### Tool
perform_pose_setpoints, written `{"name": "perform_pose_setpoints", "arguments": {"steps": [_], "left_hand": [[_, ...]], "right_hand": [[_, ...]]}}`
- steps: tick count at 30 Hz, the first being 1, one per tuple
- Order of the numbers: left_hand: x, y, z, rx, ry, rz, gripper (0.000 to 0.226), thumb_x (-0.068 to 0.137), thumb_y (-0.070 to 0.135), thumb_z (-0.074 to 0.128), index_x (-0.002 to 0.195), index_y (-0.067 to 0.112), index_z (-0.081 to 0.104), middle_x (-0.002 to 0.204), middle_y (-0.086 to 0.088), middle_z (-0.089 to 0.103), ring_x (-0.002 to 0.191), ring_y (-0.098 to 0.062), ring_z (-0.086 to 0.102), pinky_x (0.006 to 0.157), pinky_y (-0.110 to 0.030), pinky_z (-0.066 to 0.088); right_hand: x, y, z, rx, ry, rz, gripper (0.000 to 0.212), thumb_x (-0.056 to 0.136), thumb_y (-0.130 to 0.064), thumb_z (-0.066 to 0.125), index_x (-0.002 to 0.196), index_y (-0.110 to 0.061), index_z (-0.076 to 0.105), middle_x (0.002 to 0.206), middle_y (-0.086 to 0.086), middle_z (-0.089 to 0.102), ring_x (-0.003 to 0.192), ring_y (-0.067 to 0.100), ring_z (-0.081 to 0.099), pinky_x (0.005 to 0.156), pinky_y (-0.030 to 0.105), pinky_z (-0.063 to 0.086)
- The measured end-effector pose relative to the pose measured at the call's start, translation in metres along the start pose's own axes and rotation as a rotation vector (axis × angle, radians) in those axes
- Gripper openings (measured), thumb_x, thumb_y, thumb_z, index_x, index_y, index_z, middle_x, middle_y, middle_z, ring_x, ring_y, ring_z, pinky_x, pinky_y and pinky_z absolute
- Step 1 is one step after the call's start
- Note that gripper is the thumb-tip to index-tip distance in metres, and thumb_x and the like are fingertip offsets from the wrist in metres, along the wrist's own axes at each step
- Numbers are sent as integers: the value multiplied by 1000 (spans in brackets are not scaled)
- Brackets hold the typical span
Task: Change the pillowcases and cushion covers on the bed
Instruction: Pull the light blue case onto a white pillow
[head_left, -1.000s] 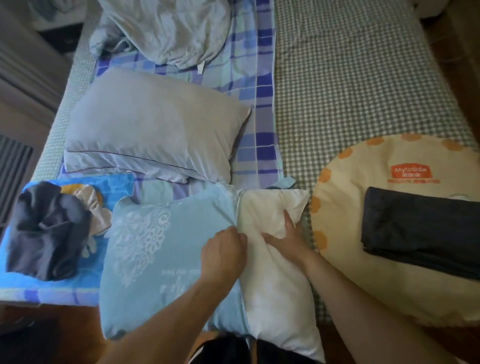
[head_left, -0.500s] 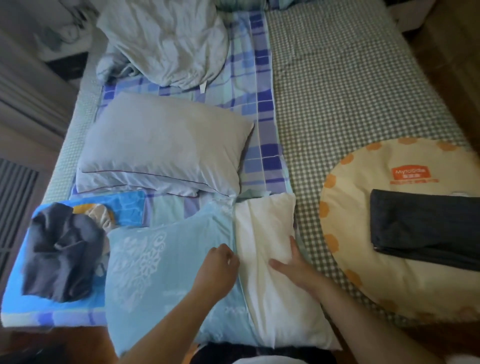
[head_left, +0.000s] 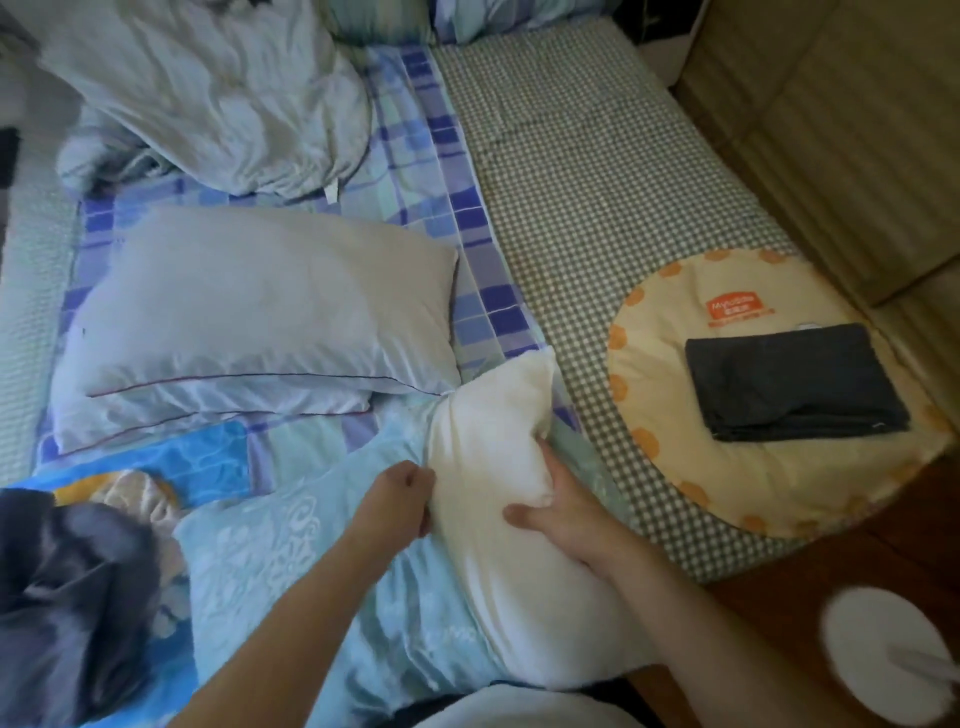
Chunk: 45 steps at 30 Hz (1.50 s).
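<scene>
A white pillow (head_left: 488, 441) lies at the near edge of the bed, its left part inside a light blue patterned pillowcase (head_left: 270, 561). My left hand (head_left: 397, 501) is fisted on the pillowcase's open edge where it meets the white pillow. My right hand (head_left: 558, 501) grips the exposed right side of the pillow, fingers dug into it and thumb on top. A second pillow in a grey case (head_left: 260, 317) lies just behind. A folded dark cloth (head_left: 795, 382) rests on a round yellow cushion (head_left: 670, 452) to the right.
A crumpled grey duvet (head_left: 208, 88) lies at the back left on the blue plaid sheet (head_left: 452, 171). A dark garment (head_left: 67, 587) sits at the near left. The checked mattress cover (head_left: 587, 171) stretches right. Wooden floor and a white slipper (head_left: 883, 654) show at the lower right.
The exposed end of the white pillow has bunched up under my right hand, whose fingers now dig into it. My left hand stays on the pillowcase edge. The view has shifted closer.
</scene>
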<state>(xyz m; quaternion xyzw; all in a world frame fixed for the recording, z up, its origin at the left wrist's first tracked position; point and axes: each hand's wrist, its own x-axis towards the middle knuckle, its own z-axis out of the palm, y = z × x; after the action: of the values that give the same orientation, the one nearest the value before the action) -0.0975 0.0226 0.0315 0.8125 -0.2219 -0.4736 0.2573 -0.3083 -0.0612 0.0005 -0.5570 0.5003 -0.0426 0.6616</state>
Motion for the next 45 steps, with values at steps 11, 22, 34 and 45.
{"name": "perform_pose_setpoints", "arguments": {"steps": [11, 22, 34, 45], "left_hand": [[-87, -18, -135, 501, 197, 529, 33, 96, 29, 57, 65, 23, 48, 57, 6, 56, 56, -7, 54, 59, -35, 47], [-53, -118, -128, 1209, -82, 723, 32, 95, 57, 41, 100, 40, 68, 101, 16, 66, 100, -17, 63, 87, -37, 49], [-73, -127, -124, 1271, 78, 798, 45, 102, 55, 30, 89, 32, 67, 95, 13, 59, 99, -19, 52, 97, -38, 37], [-68, -81, -133, 1297, 86, 958, 60, 96, 59, 38, 76, 17, 76, 83, 8, 63, 95, -24, 57, 105, -41, 32]], "right_hand": [[-77, -60, 183, -1110, -160, -562, 76, 95, -33, 56, 156, -38, 11, 163, 2, 4, 129, 41, 33, 88, 51, 46], [-40, -70, 127, -395, -174, -158, 18, 100, -25, 55, 105, -15, 69, 94, -3, 71, 83, 13, 67, 90, 36, 54], [58, 32, 146, -1178, 358, 214, 32, 98, -20, 49, 130, -18, 51, 132, 8, 53, 120, 27, 52, 92, 40, 45], [16, 4, 113, -442, 548, -40, 30, 102, -15, 49, 73, -15, 54, 72, 2, 55, 76, 30, 56, 56, 34, 30]]}}
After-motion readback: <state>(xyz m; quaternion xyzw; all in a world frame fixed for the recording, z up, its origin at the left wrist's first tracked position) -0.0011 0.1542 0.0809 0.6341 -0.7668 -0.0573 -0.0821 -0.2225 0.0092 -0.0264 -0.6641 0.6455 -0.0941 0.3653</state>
